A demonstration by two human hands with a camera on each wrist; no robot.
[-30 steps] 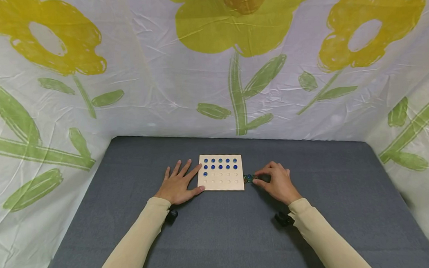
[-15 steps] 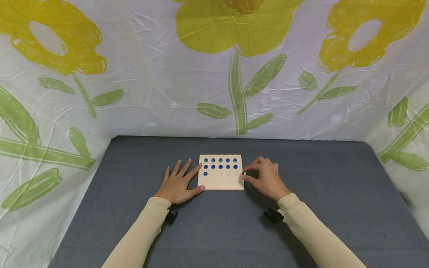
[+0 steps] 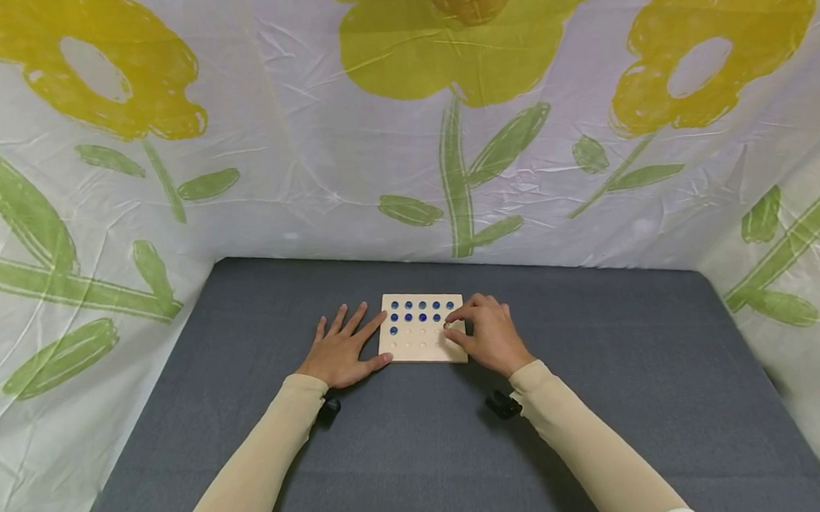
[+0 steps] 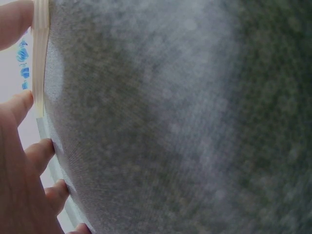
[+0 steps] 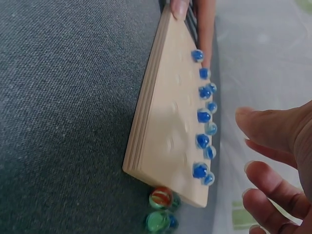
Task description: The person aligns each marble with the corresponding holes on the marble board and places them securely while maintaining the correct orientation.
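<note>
A light wooden board (image 3: 409, 352) with rows of round hollows lies on the table. Blue marbles (image 3: 423, 317) sit in its two far rows, plus one at the left of the third. My left hand (image 3: 339, 358) lies spread on the cloth, thumb and index finger touching the board's left edge. Over the board's right side, my right hand (image 3: 491, 336) pinches a small marble (image 3: 446, 326) between thumb and index finger; the right wrist view does not show that marble. Beside the board's right end lie a red-orange marble (image 5: 161, 197) and a green marble (image 5: 158, 222), hidden in the head view.
Dark grey cloth (image 3: 408, 452) covers the table. Behind and at the sides hangs a white sheet (image 3: 292, 177) printed with yellow flowers. A black wrist device (image 3: 504, 404) sits under the right wrist, another (image 3: 329, 410) under the left.
My right hand has moved left from the marbles beside the board to above its right side, carrying one marble. My left hand has stayed at the board's left edge.
</note>
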